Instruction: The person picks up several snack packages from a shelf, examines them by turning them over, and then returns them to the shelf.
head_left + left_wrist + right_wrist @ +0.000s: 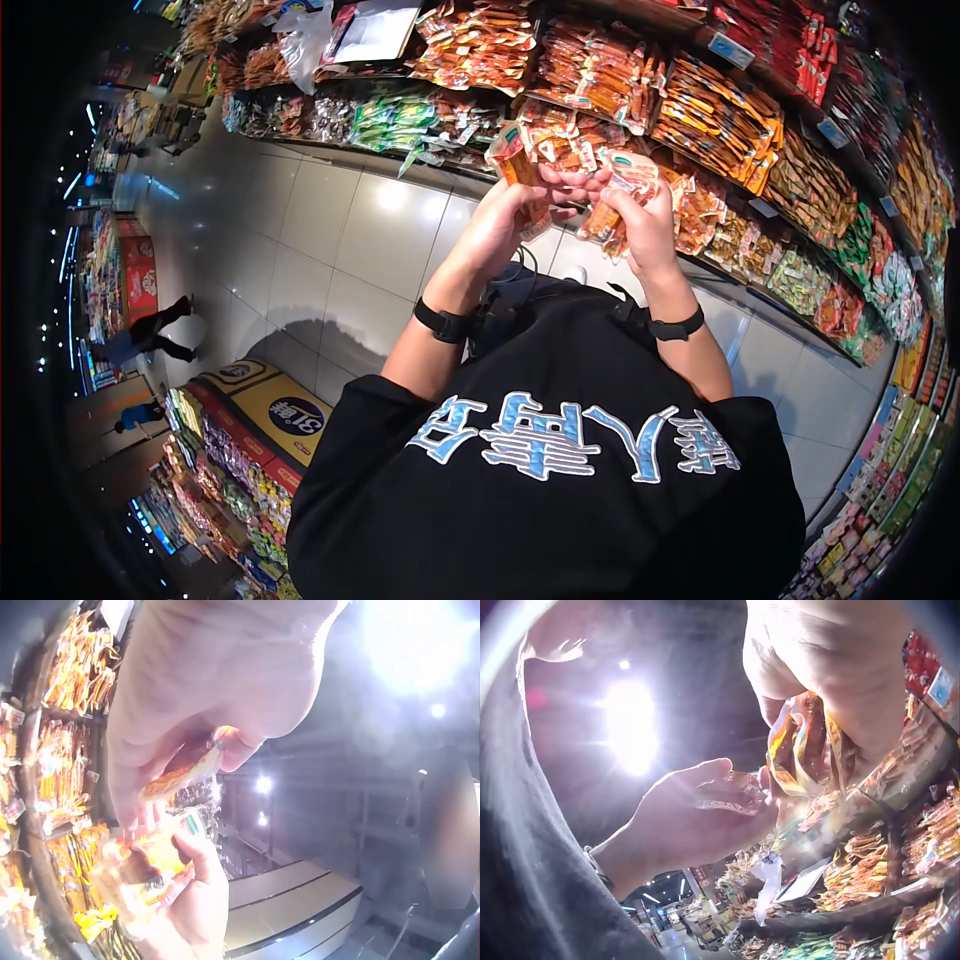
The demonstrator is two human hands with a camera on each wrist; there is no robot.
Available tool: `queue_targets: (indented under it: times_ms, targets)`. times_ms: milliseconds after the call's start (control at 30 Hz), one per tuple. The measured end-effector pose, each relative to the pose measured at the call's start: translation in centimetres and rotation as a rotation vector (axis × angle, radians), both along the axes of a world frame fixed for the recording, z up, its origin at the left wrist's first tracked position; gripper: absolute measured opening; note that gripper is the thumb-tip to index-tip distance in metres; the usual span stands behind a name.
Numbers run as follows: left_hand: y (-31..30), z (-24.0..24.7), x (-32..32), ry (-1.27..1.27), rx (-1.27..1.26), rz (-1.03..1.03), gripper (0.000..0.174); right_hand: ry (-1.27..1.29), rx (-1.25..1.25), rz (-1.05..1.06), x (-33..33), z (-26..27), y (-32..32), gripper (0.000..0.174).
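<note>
In the head view my left hand (497, 222) grips a shiny orange-red snack packet (514, 158), its thumb laid across the front. Beside it, my right hand (650, 225) holds a few clear-and-orange snack packets (632, 172) with the thumb on top. The fingertips of both hands come close together between the packets. From the right wrist, the packets (804, 746) stand bunched side by side under the right palm. The left wrist view shows the left packet (182, 778) edge-on beneath the fingers, with the right hand (196, 904) below.
Shelf bins of orange snack packets (600, 72) curve around the front and right. Green packets (395, 118) and a white sheet (372, 30) lie to the left. Pale floor tiles (330, 215) stretch leftward to a walking person (150, 335). A yellow-sided display (275, 405) stands behind left.
</note>
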State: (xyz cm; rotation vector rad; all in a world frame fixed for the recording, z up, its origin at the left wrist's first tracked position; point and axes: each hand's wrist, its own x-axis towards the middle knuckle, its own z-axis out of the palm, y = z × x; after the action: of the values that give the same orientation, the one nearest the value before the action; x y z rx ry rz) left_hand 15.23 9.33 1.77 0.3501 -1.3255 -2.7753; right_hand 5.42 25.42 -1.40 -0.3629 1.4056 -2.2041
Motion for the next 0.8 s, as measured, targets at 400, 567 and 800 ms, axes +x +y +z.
queue_targets:
  times_ms: [400,567,800]
  targets:
    - [-9.6,-0.9,6.1,-0.137,-0.022,-0.090,0.037,-0.155,0.033,0.009,4.5,0.6,-6.7,0.004]
    - [-13.4,-0.4,9.4,-0.137,-0.098,-0.039,0.016,-0.199,0.046,0.060,7.3,0.8,-11.5,0.003]
    - [-18.2,-1.3,13.5,-0.079,-0.266,-0.041,0.018,-0.421,-0.073,0.231,11.2,0.1,-16.8,0.018]
